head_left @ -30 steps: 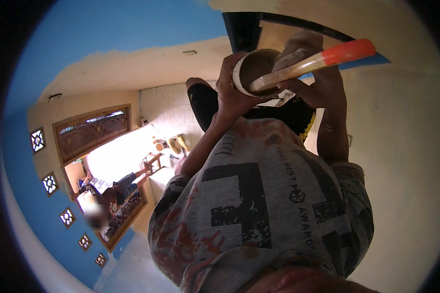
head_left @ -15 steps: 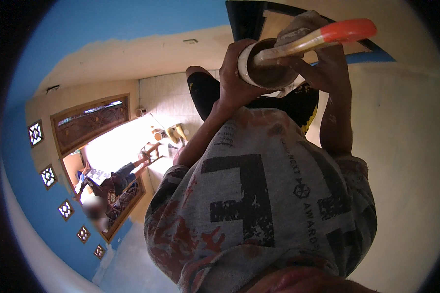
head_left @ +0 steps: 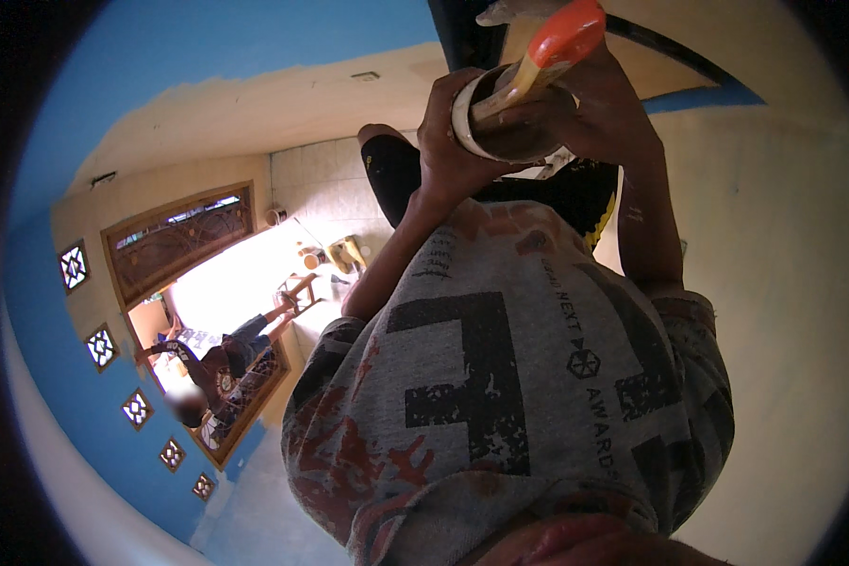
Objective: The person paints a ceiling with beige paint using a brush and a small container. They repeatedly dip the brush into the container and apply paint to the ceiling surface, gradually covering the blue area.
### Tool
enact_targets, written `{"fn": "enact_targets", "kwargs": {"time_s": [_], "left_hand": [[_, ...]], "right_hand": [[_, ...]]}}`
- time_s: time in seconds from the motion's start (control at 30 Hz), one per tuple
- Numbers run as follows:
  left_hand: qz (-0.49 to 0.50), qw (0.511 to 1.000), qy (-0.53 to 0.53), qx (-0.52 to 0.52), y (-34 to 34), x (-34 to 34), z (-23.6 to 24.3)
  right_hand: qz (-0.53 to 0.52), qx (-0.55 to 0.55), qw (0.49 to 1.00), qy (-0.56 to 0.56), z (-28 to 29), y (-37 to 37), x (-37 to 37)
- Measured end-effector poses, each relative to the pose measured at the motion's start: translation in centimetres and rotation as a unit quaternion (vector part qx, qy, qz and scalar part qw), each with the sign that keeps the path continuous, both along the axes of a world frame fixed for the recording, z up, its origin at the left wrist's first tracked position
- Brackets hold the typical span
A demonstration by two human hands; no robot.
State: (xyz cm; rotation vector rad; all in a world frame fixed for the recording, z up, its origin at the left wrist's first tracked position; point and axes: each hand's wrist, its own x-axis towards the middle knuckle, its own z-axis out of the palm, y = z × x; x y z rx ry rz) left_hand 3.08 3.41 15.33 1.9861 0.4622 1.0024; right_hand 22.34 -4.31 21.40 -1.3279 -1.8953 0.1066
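My left hand (head_left: 441, 141) is wrapped round a pale, round container (head_left: 461, 127) that is open at the top, its wall stained. A paintbrush (head_left: 568, 33) with a yellowish handle and a red end dips into the container; its bristles are out of sight inside. My right hand (head_left: 606, 111) is closed at the brush, close against the container's right side. Part of its fingers is hidden behind the handle, while one finger shows beyond it at the top edge.
Pale and blue painted walls surround me, with a dark-edged frame (head_left: 698, 83) ahead. On the left, another person (head_left: 219, 370) is by a bright wooden-framed doorway (head_left: 181, 241), beside a small wooden stool (head_left: 300, 291), a bucket (head_left: 313, 258) and a yellow object (head_left: 349, 253).
The paintbrush has swung left and more upright, its red end now nearer the top edge. My right hand has shifted slightly left with it. The container has moved slightly left and up.
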Motion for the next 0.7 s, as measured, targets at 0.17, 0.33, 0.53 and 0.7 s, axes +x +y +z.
{"fn": "enact_targets", "kwargs": {"time_s": [0.17, 0.33, 0.53, 0.7], "left_hand": [[-0.015, 1.000, 0.005, -0.020, -0.2, -0.3, -0.3], [0.001, 1.000, 0.022, -0.012, -0.6, -0.6, 0.1], [-0.005, 0.998, 0.011, -0.059, -0.5, -0.5, -0.6], [0.025, 0.998, 0.005, -0.062, -0.4, -0.1, 0.6]], "right_hand": [[-0.020, 0.030, 0.999, -0.021, 1.4, 0.4, -1.8], [-0.036, -0.023, 0.998, -0.038, 1.6, 0.3, -2.5], [-0.047, 0.072, 0.991, -0.098, 3.1, 0.6, -2.3], [-0.060, -0.005, 0.993, 0.098, 0.3, -1.2, 0.0]]}}
